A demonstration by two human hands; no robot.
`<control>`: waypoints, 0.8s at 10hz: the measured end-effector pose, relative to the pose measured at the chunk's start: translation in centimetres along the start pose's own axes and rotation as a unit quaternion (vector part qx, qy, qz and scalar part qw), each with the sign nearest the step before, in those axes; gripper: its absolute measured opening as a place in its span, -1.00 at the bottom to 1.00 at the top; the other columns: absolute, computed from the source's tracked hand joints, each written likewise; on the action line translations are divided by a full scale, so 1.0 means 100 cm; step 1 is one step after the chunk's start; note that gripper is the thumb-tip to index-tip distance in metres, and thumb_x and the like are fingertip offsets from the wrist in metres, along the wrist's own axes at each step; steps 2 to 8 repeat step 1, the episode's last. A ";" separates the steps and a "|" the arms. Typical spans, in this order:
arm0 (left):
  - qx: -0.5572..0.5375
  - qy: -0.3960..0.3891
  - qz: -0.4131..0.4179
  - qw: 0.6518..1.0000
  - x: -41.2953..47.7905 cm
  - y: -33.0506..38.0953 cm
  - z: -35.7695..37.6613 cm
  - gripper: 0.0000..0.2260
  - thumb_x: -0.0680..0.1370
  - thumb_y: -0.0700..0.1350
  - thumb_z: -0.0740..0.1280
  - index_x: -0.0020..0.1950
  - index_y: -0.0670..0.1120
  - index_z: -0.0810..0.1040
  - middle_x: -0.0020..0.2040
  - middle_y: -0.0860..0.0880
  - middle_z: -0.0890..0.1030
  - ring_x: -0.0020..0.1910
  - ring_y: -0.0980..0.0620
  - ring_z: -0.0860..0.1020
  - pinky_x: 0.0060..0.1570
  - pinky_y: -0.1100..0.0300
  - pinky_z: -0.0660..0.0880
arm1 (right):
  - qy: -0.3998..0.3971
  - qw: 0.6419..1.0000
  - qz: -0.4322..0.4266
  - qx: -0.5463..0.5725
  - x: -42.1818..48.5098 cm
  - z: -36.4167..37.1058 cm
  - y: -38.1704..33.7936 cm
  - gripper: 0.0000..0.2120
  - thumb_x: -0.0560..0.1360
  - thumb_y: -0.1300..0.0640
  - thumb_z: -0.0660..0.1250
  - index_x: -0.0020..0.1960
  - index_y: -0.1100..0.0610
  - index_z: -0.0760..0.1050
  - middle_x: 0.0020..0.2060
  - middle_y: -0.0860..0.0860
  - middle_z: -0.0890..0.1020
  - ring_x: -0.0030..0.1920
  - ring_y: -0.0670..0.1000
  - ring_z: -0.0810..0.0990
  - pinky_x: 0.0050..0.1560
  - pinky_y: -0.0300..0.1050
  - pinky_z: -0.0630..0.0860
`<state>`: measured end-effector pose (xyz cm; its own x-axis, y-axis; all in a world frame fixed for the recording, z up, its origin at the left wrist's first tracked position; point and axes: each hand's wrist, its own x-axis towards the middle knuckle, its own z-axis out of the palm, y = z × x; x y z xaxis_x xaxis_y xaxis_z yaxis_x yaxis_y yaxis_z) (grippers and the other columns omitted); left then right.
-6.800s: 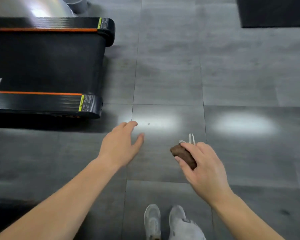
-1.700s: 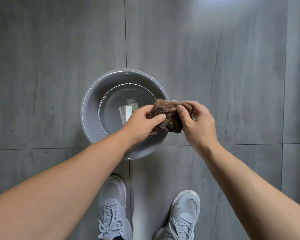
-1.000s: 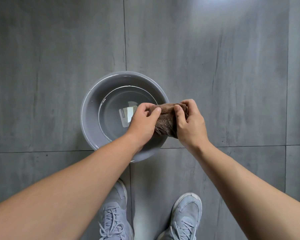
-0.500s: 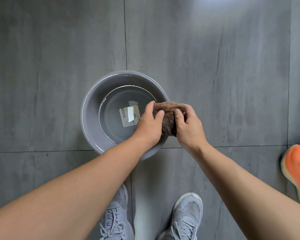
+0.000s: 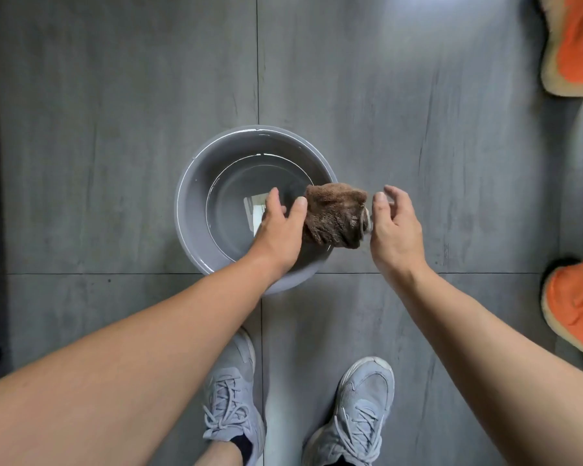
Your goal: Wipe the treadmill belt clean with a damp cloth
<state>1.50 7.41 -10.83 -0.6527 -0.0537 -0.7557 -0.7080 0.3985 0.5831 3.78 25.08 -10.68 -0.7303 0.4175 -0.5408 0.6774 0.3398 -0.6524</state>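
I am looking down into an indoor room with a hard floor of large grey tiles (image 5: 418, 95), a grey basin (image 5: 189, 210) of water set on it, grey sneakers (image 5: 231, 408) and another person's orange shoes (image 5: 576, 45) nearby; what kind of room, I cannot tell.

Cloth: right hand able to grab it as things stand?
Probably yes: the right hand is open right beside the cloth, nothing between them; the left hand holds its other end near the basin.
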 end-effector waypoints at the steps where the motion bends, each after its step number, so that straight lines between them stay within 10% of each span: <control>1: 0.016 0.036 0.001 0.999 -0.022 0.002 -0.015 -0.50 0.72 0.11 0.14 0.63 0.00 0.16 0.31 0.05 0.47 0.25 0.01 0.39 0.11 0.28 0.19 | 0.028 1.000 -0.002 0.000 -0.015 -0.013 -0.003 -0.58 0.67 -0.14 0.14 0.45 0.00 0.39 0.23 0.00 0.55 0.08 -0.10 0.49 0.11 -0.24 0.30; 8: 0.016 0.036 0.001 0.999 -0.022 0.002 -0.015 -0.50 0.72 0.11 0.14 0.63 0.00 0.16 0.31 0.05 0.47 0.25 0.01 0.39 0.11 0.28 0.19 | 0.028 1.000 -0.002 0.000 -0.015 -0.013 -0.003 -0.58 0.67 -0.14 0.14 0.45 0.00 0.39 0.23 0.00 0.55 0.08 -0.10 0.49 0.11 -0.24 0.30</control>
